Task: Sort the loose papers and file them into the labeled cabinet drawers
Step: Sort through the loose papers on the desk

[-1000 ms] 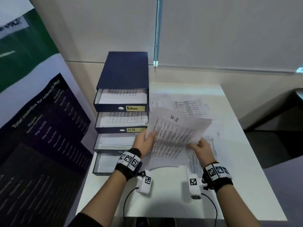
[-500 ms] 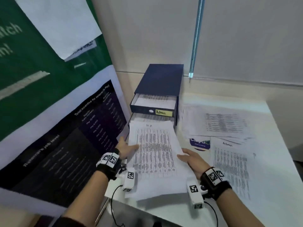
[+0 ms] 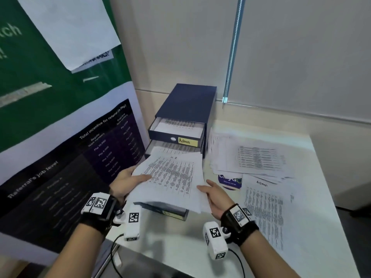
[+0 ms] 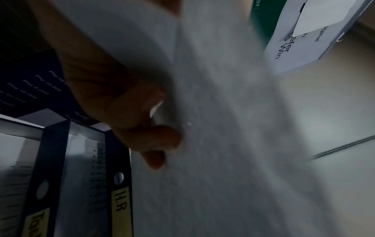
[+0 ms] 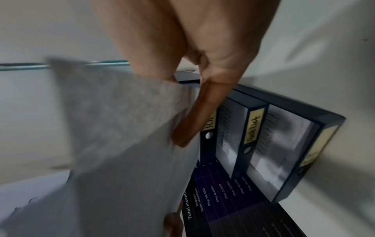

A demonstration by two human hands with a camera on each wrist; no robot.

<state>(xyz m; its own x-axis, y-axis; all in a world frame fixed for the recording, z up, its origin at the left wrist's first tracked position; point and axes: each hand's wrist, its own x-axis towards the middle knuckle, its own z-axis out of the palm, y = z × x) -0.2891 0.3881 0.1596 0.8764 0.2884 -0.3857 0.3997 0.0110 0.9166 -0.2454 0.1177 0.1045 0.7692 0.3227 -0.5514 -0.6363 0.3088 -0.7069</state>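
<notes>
A dark blue drawer cabinet [image 3: 186, 105] stands at the table's back left. Its top drawer, labelled Admin [image 3: 187, 141], is pulled out with sheets inside. Over the drawer below it I hold a stack of printed papers [image 3: 172, 177] marked "H R" at its top. My left hand [image 3: 138, 177] grips the stack's left edge, thumb on top and fingers beneath. My right hand [image 3: 204, 187] holds the right edge the same way. The left wrist view shows the yellow H.R label [image 4: 119, 200] below the stack [image 4: 223, 144]. The right wrist view shows a Task List label [image 5: 253, 126].
Loose printed sheets [image 3: 255, 157] are spread over the white table [image 3: 180, 247] to the right, one marked Admin [image 3: 265, 207]. A lower drawer [image 3: 166, 211] juts out under the held stack. A large poster [image 3: 60, 157] stands close on the left.
Both hands have carried the H R stack left from over the table to over the open drawers. Its far edge now reaches in under the Admin drawer.
</notes>
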